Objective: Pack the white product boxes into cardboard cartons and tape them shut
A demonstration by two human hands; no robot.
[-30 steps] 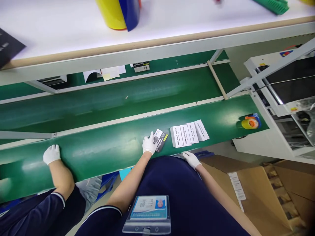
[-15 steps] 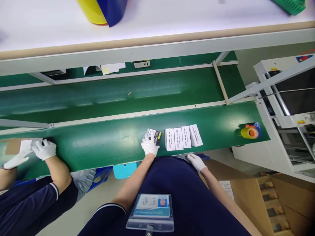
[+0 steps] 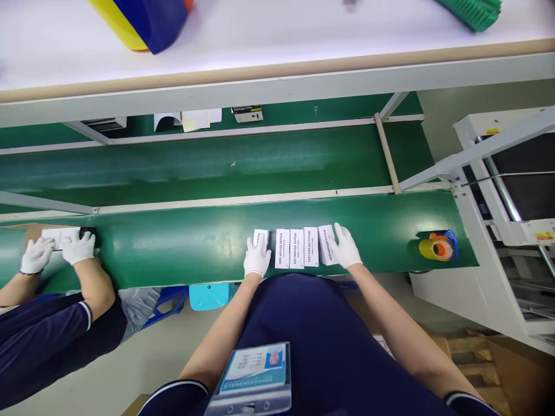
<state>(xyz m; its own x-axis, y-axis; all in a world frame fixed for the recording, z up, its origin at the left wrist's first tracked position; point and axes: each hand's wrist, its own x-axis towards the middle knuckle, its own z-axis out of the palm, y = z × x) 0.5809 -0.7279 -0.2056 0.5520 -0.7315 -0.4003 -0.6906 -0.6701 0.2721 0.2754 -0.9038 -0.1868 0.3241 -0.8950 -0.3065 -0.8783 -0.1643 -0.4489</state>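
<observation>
A slim white box (image 3: 261, 236) stands on the green bench under my gloved left hand (image 3: 257, 258), whose fingers close around its near part. Just right of it, several matching boxes (image 3: 297, 248) printed "Minute Stream 1000" line up side by side, with a narrow gap between them and the held one. The end box (image 3: 326, 242) of this row leans slightly askew. Against its right side rests my gloved right hand (image 3: 346, 247), fingers stretched out and thumb near the box's top.
Tape rolls in a dispenser (image 3: 437, 247) stand at the bench's right end. At the left, a co-worker's gloved hands (image 3: 78, 247) handle white paper or a box over cardboard. A raised white shelf (image 3: 277, 86) crosses in front. A blue stool (image 3: 210, 296) is below the bench.
My right hand has come up from below the bench edge to the end box. The left hand's box has turned from its dark printed face to its white side. The view has shifted slightly.
</observation>
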